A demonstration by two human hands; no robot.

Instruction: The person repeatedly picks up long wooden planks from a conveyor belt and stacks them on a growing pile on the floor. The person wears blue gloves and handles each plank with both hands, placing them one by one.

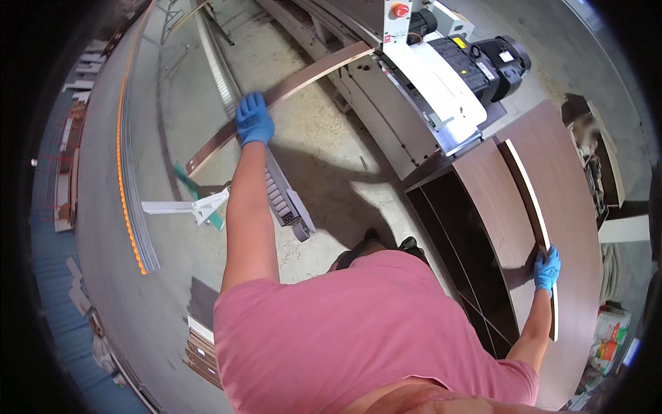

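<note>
My left hand (255, 121), in a blue glove, lies on top of a long narrow brown board (314, 72). Its fingers are stretched out and close together, pointing away from me; the thumb is hard to make out. The board's far right end meets a machine (441, 83) with a white cover and black motors. On the right, my gloved right hand (547, 270) is closed round a second narrow strip (527, 186) with a pale edge. This strip lies lengthwise on the brown top of a cabinet-like bench (483, 186). Some of the fingers gripping it are hidden.
Under the first board runs a roller track (281, 196). Left of it are a white bracket (186, 205) and a long grey rail with orange rollers (124, 165). Stacked boards (201, 352) stand at lower left. A red button (399, 10) tops the machine. Bags (610, 331) lie far right.
</note>
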